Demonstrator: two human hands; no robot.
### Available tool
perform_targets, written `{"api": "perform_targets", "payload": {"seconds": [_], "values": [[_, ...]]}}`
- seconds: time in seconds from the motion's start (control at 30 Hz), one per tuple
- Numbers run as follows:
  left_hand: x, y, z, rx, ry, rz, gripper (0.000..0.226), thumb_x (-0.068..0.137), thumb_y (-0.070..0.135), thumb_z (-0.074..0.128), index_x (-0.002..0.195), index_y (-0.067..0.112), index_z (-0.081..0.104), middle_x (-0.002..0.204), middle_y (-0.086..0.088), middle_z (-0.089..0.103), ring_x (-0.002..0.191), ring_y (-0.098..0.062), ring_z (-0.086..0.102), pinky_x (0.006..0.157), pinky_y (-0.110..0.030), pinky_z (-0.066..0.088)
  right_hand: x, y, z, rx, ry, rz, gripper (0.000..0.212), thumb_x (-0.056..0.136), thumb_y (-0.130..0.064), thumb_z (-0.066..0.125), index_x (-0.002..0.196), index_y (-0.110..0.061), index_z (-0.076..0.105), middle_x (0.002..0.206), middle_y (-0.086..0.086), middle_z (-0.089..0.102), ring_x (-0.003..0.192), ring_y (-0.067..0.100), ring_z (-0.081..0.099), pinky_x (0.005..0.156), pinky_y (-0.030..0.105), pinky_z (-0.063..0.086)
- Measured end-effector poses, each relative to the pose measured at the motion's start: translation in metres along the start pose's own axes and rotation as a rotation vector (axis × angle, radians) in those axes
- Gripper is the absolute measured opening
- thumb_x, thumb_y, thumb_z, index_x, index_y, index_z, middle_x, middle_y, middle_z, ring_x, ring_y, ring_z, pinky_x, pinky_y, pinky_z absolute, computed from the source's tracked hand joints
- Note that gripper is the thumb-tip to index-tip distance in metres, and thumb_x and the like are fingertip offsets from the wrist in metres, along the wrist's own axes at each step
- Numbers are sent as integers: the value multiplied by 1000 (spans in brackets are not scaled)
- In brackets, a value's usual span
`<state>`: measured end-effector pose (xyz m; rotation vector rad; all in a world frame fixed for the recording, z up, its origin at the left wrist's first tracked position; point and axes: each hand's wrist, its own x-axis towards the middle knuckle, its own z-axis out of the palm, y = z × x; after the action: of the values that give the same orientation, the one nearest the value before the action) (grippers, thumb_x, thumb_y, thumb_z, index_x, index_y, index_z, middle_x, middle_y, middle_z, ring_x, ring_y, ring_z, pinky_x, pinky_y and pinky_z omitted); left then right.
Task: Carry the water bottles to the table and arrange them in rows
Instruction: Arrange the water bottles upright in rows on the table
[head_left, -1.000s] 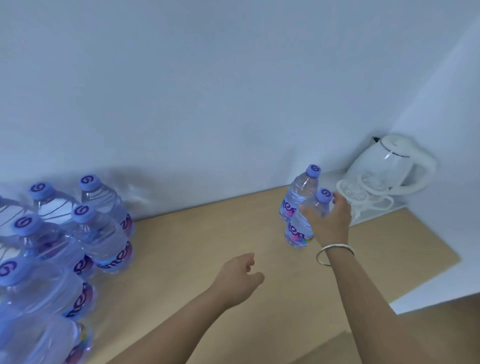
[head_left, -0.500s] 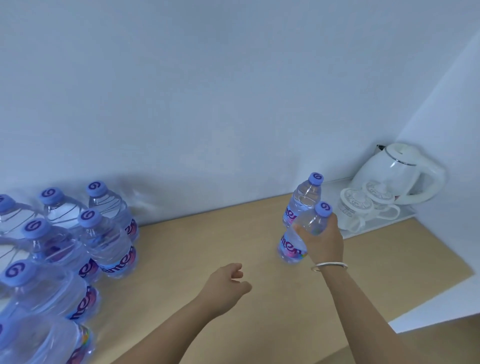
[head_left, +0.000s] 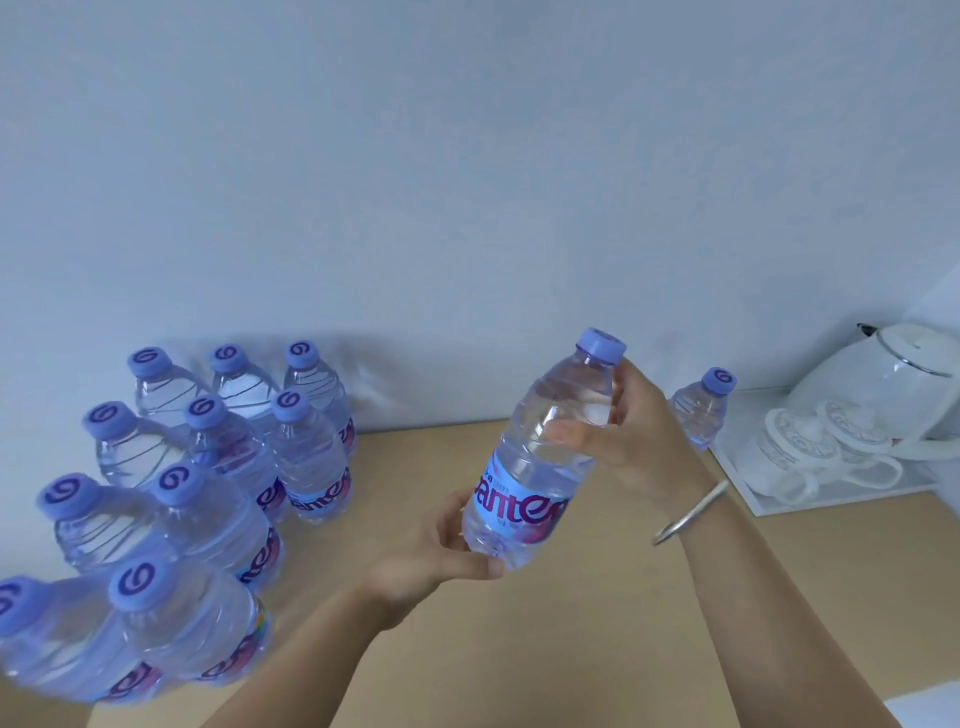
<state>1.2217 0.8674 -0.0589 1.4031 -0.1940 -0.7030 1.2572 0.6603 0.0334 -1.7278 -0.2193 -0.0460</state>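
The table (head_left: 597, 649) is the largest thing here, pale wood, running under both arms and back to the wall. To the left of the two-handed grip stands the block of water bottles (head_left: 218, 499), capped in purple, packed shoulder to shoulder in rows; the nearest ones are blurred at the frame's edge. To the right of the grip, beyond the wrist, sit a white kettle (head_left: 883, 384) and upturned cups (head_left: 810, 447) on a white tray (head_left: 831, 499). A lone bottle (head_left: 701, 410) stands just behind the right hand, partly hidden by it.

The carried bottle (head_left: 540, 457) is in the air above the table, tilted, cap leaning up and to the right. The right hand (head_left: 639, 441) is closed round its upper body below the cap; the left hand (head_left: 447, 545) cups its base, fingers curled under.

Risks, as I judge them:
- The bottle is thin-walled, full and smooth. During a handover between the two hands, if one lets go before the other has it firmly, it could slide out and drop.
- Set down tilted, it could topple and knock neighbours in the tight block to the left.
- The right forearm or elbow drawing back could clip the lone bottle behind it, and that could fall toward the cups and tray.
- Placing it too close to the block would push the rows out of line.
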Motion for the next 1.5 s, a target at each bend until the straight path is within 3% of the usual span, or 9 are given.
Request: {"api": "perform_targets", "payload": {"seconds": [0.17,0.47,0.63,0.77,1.0,1.13,1.23,1.4,1.5], "values": [[-20,9,-5,59,-17,56,63,51,17,80,109,8,59,92,3,71,85,-9,65,73,-19,50,16,-12,27,26,-167,-4,32,66,-11,71,95,-18,59,87,-7,71,86,10,68,72,25,55],[-39,-10,-9,397,680,74,52,44,35,83,90,33,58,74,14,69,63,3,62,55,-14,50,31,-18,77,-530,-178,178,41,72,-65,59,96,-32,62,103,-5,67,97,18,62,80,39,53],[-49,-14,-18,373,616,40,66,40,45,80,100,33,54,82,15,68,71,7,62,59,-13,52,30,-19,98,-575,-130,174,48,65,-66,61,89,-25,65,89,-6,68,89,16,63,83,40,53],[-57,-17,-28,310,618,46,64,51,30,84,107,28,54,93,10,70,85,-8,68,78,-33,58,29,-17,112,-592,-155,169,48,64,-67,63,89,-27,63,89,-6,68,90,17,63,84,39,52],[-68,-40,-43,342,718,-16,43,53,31,80,89,27,57,83,2,70,73,-11,66,65,-29,56,24,-4,153,-686,-226,151,61,63,-72,59,104,-27,58,93,-5,65,89,18,61,78,33,50],[-66,-53,-50,538,787,-141,46,69,36,70,108,19,52,102,0,65,91,-16,62,69,-28,50,19,2,177,-694,-250,114,48,70,-66,61,94,-27,47,75,-17,53,74,13,54,60,23,38],[-65,-60,-51,531,848,-235,61,77,33,68,126,10,40,121,-9,52,108,-25,54,82,-27,44,15,8,193,-644,-251,116,53,69,-62,64,101,-22,49,88,-8,63,83,17,60,68,28,48],[-73,-67,-51,393,774,-347,76,73,28,72,134,12,30,125,-7,48,99,-19,51,60,-18,39,13,17,217,-606,-218,129,63,70,-55,69,114,-15,49,110,5,65,104,26,60,88,39,49],[-73,-69,-57,220,772,-326,62,72,21,70,125,6,43,102,-7,58,80,-18,54,59,-21,40,11,23,229,-613,-184,154,66,68,-55,71,114,-14,47,110,6,65,103,28,60,83,35,49]]}}
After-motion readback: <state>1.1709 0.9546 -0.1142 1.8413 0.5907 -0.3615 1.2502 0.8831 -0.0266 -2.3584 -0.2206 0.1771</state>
